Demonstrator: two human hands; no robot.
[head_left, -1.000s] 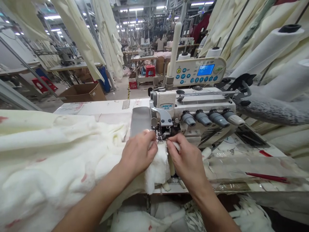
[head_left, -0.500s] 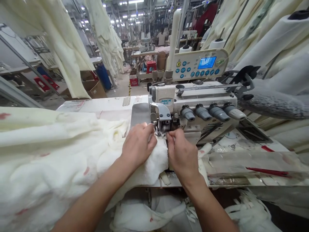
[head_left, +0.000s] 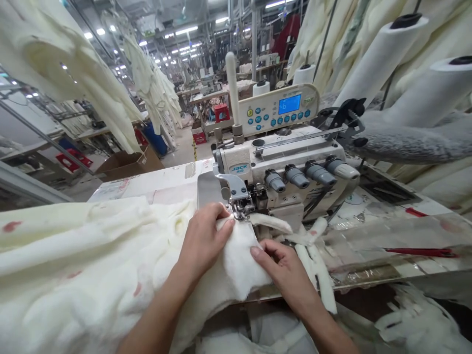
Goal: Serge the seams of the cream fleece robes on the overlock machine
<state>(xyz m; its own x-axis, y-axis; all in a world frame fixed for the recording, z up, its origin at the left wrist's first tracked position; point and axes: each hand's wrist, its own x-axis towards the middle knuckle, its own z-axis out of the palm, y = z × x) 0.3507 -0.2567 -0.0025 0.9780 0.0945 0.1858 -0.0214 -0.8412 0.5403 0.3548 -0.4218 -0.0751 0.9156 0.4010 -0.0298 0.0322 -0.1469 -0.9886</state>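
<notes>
A cream-white plush fabric (head_left: 239, 260) with a few red marks lies over the table's left side and runs up to the presser foot of the overlock sewing machine (head_left: 236, 169). Close beside the foot, my left hand (head_left: 206, 233) pinches the fabric between thumb and fingers. Lower and to the right, my right hand (head_left: 278, 263) grips the fabric's right edge, its thumb on top. Behind the foot's right side, a narrow trimmed strip (head_left: 271, 221) of the same cloth sticks out. The needle area is partly hidden by the metal parts.
Red tweezers (head_left: 420, 251) lie on the table's right side. More cut strips (head_left: 320, 275) hang at the front edge. A control panel (head_left: 278, 109) and white thread cones (head_left: 383, 61) stand behind. Cream garments (head_left: 81, 64) hang at the left; a cardboard box (head_left: 129, 164) stands on the floor.
My right hand has moved from beside the presser foot down and back to the fabric's right edge. My left hand stays near the foot. The view has shifted, and a strip now shows behind the foot.
</notes>
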